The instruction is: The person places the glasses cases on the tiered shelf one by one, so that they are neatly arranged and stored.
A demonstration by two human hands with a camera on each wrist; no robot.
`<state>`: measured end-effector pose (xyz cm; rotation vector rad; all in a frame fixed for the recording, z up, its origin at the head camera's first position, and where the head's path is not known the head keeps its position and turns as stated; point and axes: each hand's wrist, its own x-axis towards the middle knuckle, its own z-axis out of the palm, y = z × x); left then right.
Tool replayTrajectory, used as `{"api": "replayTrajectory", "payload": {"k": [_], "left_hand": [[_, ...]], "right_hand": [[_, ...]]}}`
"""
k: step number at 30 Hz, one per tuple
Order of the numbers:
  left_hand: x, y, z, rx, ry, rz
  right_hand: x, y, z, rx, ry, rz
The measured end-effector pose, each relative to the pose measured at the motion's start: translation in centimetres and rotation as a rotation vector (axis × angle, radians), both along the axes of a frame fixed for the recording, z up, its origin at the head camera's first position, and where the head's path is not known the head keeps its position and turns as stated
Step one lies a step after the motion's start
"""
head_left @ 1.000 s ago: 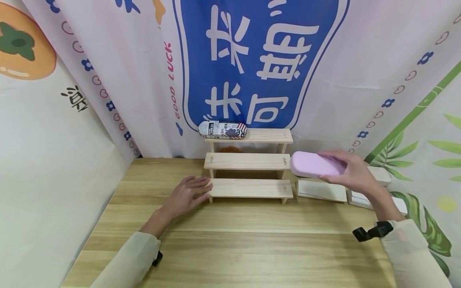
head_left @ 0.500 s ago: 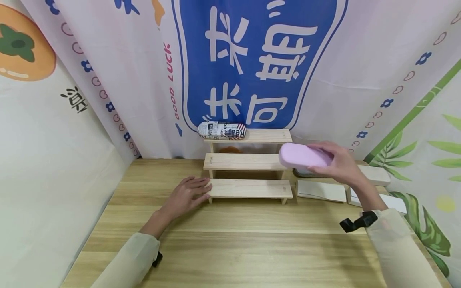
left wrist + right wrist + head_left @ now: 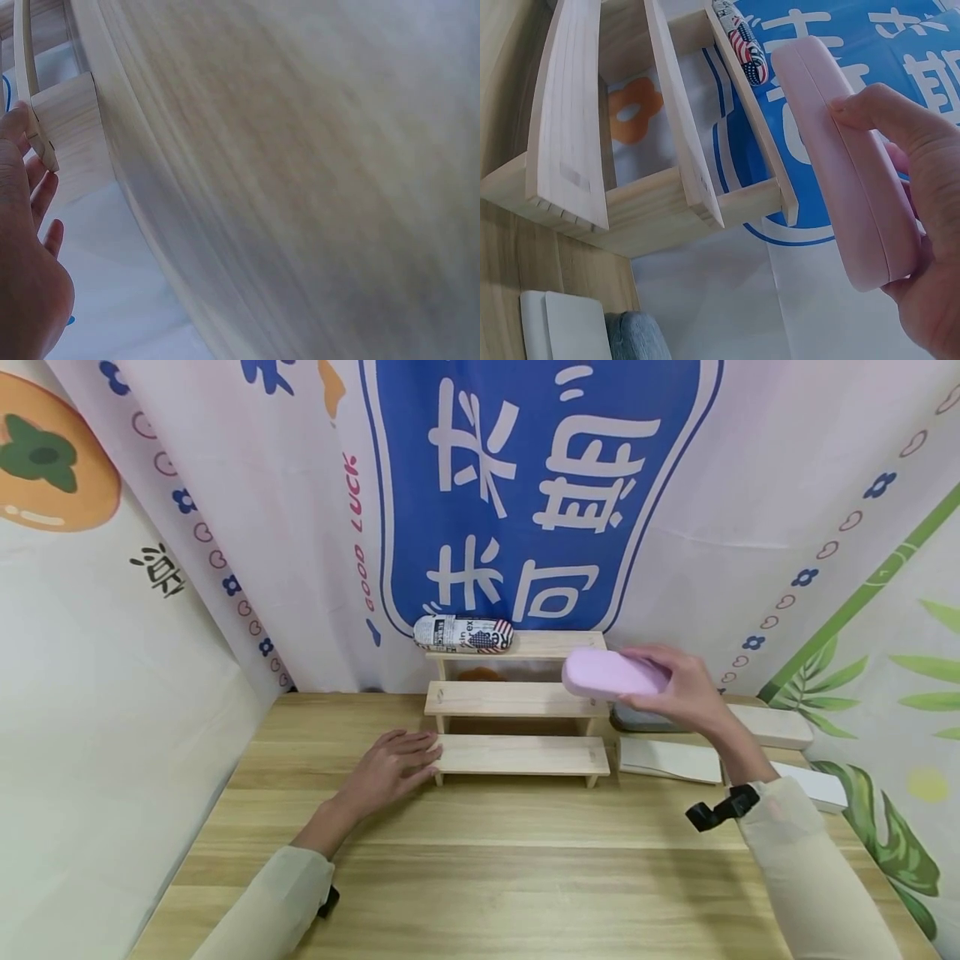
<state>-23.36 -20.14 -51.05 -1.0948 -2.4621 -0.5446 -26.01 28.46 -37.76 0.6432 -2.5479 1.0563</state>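
Note:
A pink hard glasses case (image 3: 611, 674) is gripped in my right hand (image 3: 675, 685), above the right end of the middle tier of a wooden three-tier display stand (image 3: 517, 753). In the right wrist view the case (image 3: 847, 165) hangs tilted in the air, apart from the boards, with the thumb on its seam. My left hand (image 3: 390, 772) touches the left end of the lowest board, its fingers extended. The left wrist view shows those fingertips against the board's end (image 3: 43, 150). A newspaper-print glasses case (image 3: 463, 634) lies on the left of the top tier.
Right of the stand are a white box (image 3: 671, 760), another white box (image 3: 817, 787), a grey case (image 3: 645, 720) partly behind the right arm, and an off-white case (image 3: 772, 725). A printed curtain (image 3: 675, 568) hangs behind the wooden table (image 3: 510, 877).
My right hand has carried the pink glasses case left and slightly up, from beside the stand to above its middle tier. The grey case has come into sight. My left hand stays put.

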Motion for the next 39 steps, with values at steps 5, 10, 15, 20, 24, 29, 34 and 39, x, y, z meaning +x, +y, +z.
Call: {"api": "replayTrajectory", "payload": {"k": [5, 10, 15, 20, 24, 29, 34, 39], "left_hand": [[0.1, 0.0, -0.1, -0.002, -0.009, 0.003], [0.1, 0.0, -0.2, -0.003, -0.012, 0.008], [0.1, -0.1, -0.2, -0.008, -0.011, 0.008], [0.0, -0.1, -0.3, 0.004, -0.005, -0.006], [-0.1, -0.1, -0.4, 0.008, 0.003, -0.010], [-0.2, 0.0, -0.3, 0.013, 0.013, -0.021], [-0.2, 0.0, -0.3, 0.007, 0.020, -0.016], [-0.2, -0.1, -0.3, 0.001, 0.004, -0.003]], "right_hand": [[-0.7, -0.6, 0.1, -0.015, -0.029, 0.004], [-1.5, -1.2, 0.2, -0.004, -0.028, 0.020], [-2.2, -1.8, 0.5, 0.003, -0.011, 0.050], [-3.1, -2.2, 0.8, 0.006, -0.014, 0.074], [-3.7, -2.4, 1.1, 0.010, -0.005, 0.107], [-4.5, -2.7, 1.4, 0.013, -0.012, 0.112], [-5.3, -3.0, 1.6, 0.018, -0.028, 0.098], [-6.1, -3.2, 1.7, 0.031, -0.070, 0.087]]}}
